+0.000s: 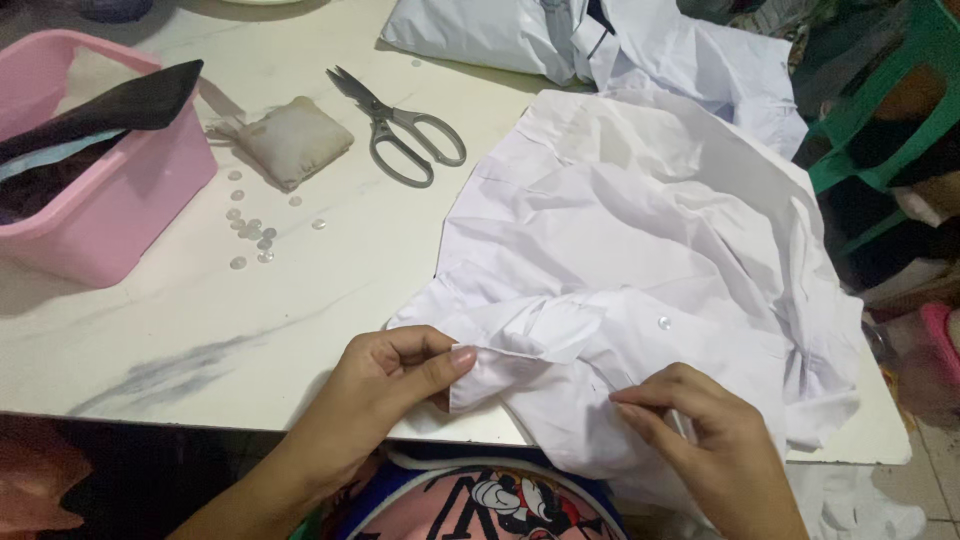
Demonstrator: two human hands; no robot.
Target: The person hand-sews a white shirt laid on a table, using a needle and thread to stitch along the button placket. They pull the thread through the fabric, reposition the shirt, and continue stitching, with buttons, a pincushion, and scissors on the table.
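Left hand (400, 375) pinched folded edge of white shirt (640, 260), right hand (700, 430) pinched cloth nearby. Shirt lay crumpled on marble table (300, 290). Scissors (400, 125), loose buttons (250, 225), pink basket (120, 200) off left.

Shirt (640, 260) lies on table (330, 290), right half, hem under both hands at 6 o'clock. Scissors (400, 125) at 12, cushion (295, 140) just left of them, loose buttons (252, 232) at 10. Basket (110, 200) sits at 9 o'clock edge, cloth (110, 110) in it.
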